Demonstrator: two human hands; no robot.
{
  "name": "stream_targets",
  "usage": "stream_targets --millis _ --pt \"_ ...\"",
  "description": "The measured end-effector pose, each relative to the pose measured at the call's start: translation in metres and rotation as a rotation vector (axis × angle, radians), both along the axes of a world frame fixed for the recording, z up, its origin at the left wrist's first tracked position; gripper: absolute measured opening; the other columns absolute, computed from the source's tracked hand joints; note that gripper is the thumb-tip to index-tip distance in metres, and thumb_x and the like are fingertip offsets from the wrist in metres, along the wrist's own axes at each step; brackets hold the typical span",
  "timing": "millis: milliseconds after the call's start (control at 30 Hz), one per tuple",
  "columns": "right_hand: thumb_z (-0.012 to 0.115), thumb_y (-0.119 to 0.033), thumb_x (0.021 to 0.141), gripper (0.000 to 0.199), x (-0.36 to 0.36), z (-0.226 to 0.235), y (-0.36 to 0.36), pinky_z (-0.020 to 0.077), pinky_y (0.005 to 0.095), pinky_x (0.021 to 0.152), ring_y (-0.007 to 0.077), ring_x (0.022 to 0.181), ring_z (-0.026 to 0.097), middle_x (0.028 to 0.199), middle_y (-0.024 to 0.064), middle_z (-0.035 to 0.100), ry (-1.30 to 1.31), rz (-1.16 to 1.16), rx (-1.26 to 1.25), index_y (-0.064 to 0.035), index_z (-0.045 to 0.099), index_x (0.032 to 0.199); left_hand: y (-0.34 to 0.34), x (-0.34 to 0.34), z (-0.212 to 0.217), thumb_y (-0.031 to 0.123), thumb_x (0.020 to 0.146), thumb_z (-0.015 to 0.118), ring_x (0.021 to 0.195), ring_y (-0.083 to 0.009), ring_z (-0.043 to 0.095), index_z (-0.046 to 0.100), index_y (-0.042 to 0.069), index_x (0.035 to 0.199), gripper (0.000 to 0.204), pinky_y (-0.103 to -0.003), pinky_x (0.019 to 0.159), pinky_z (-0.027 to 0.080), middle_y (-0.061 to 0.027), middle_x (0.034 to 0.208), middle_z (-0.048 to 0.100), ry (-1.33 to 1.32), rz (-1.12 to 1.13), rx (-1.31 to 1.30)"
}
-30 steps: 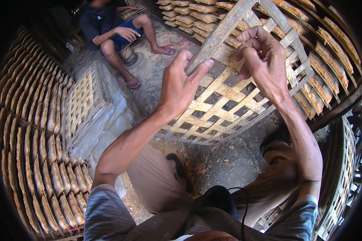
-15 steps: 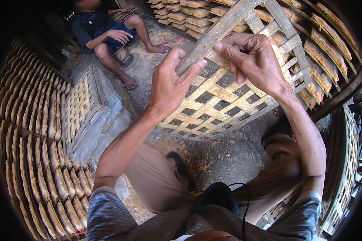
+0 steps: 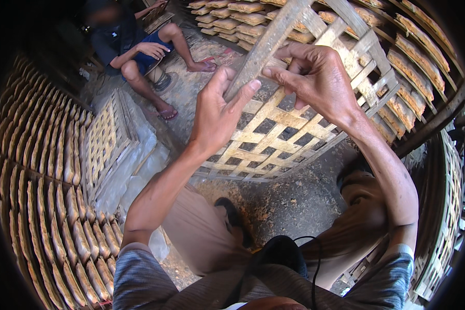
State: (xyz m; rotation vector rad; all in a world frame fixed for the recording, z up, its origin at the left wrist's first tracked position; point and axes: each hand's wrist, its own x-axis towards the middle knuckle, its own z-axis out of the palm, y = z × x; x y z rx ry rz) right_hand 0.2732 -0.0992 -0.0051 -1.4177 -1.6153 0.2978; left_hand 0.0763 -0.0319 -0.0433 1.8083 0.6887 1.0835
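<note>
A woven bamboo tray (image 3: 274, 135), an open lattice of pale strips with a wooden frame bar, is held up in front of me at a slant. My left hand (image 3: 219, 111) is closed on its frame bar near the lower end, thumb on the near face. Close by, my right hand (image 3: 315, 80) has thumb and forefinger pinched on the lattice beside the bar, its other fingers curled. What lies exactly between those fingertips, perhaps the end of a strip, is partly hidden. The tray's lower edge hangs above the floor near my legs.
Racks of long brownish slabs (image 3: 82, 243) curve along the left, with more slabs (image 3: 418, 59) at the upper right. Another lattice tray (image 3: 106, 139) leans on plastic sheeting (image 3: 139, 170). A seated person (image 3: 134, 51) is at the far left. Further lattice trays (image 3: 439, 222) stand at right.
The tray's upper part and frame bar have swung slightly left, the bar now steeper. My right hand has shifted a little left with it, still pinching; my left hand keeps its hold.
</note>
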Motion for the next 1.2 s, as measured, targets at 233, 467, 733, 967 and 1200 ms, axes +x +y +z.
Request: stream_targets --millis 233,467,733,967,1200 --pt "0.061 -0.021 0.109 0.031 0.003 0.004 -0.006 0.0549 0.0254 0.038 0.0148 0.047 0.067 0.066 0.013 0.07 0.103 0.019 -0.035 0.0081 0.073 0.112 0.002 -0.004 -0.003 0.029 0.105 0.072 0.061 0.0008 0.048 0.066 0.002 0.119 0.031 -0.019 0.048 0.036 0.0022 0.089 0.066 0.077 0.03 -0.025" --pt "0.075 -0.024 0.101 0.034 0.022 0.021 -0.004 0.0467 0.0199 0.036 0.0076 0.044 0.061 0.061 0.0039 0.066 0.147 -0.224 0.304 0.004 0.07 0.12 0.005 -0.008 -0.004 0.029 0.105 0.072 0.061 0.0012 0.048 0.067 0.002 0.119 0.031 -0.019 0.047 0.035 0.0017 0.089 0.067 0.064 -0.001 -0.007" --pt "0.076 -0.026 0.1 0.031 0.038 0.026 -0.01 0.0501 0.0218 0.04 0.0078 0.048 0.065 0.066 0.0046 0.072 0.295 -0.104 0.2 0.0013 0.077 0.114 0.002 -0.007 -0.009 0.028 0.105 0.072 0.059 0.002 0.047 0.067 0.004 0.117 0.028 -0.018 0.046 0.034 0.0018 0.089 0.068 0.078 -0.009 0.023" --pt "0.082 -0.022 0.094 0.035 0.058 0.035 -0.014 0.0582 0.0251 0.063 0.0092 0.075 0.067 0.09 0.0054 0.072 -0.284 -0.439 0.569 -0.0032 0.072 0.122 0.005 -0.009 -0.009 0.026 0.104 0.073 0.058 0.0025 0.045 0.067 0.005 0.115 0.024 -0.018 0.047 0.034 0.003 0.089 0.067 0.101 -0.001 -0.003" --pt "0.08 -0.002 0.093 0.024 0.061 0.059 -0.03 0.0616 0.0238 0.058 0.0161 0.069 0.074 0.09 0.0151 0.079 0.258 -0.131 0.242 0.0041 0.072 0.115 0.013 -0.017 -0.009 0.022 0.104 0.073 0.06 0.0021 0.046 0.068 0.004 0.114 0.022 -0.018 0.048 0.035 0.0032 0.089 0.067 0.15 -0.055 0.032"
